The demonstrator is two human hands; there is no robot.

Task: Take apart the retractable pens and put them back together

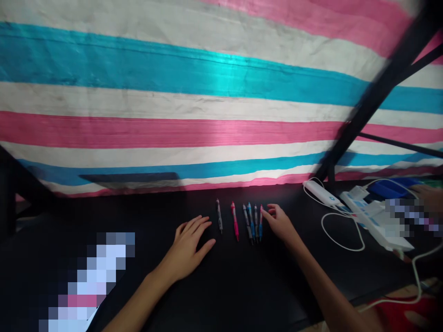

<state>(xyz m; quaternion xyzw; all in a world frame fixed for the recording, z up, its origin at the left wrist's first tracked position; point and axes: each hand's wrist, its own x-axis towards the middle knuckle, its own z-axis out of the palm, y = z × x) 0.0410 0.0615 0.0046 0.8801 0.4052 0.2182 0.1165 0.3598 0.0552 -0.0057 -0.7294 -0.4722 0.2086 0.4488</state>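
My left hand (192, 246) lies flat on the black table, fingers stretched and thumb apart, with nothing in it. Just right of it is a silver-grey pen (219, 216), then a pink pen (235, 222). Farther right, several pens lie close together: a grey one (247, 223), a light blue one (251, 222), a dark grey one (256, 224) and a pink-and-blue one (261, 225). My right hand (279, 223) is beside this group, its fingers loosely bent and apart. Its thumb tip seems to touch the upper end of the pink-and-blue pen, which still lies on the table.
A white power strip (377, 226) with plugs, a white device (321, 192) and looping white cables (342, 249) occupy the right side. Behind the black table (221, 286) hangs a striped sheet (173, 133). A black metal frame bar (374, 101) slants at right. Pixelated patches hide some areas.
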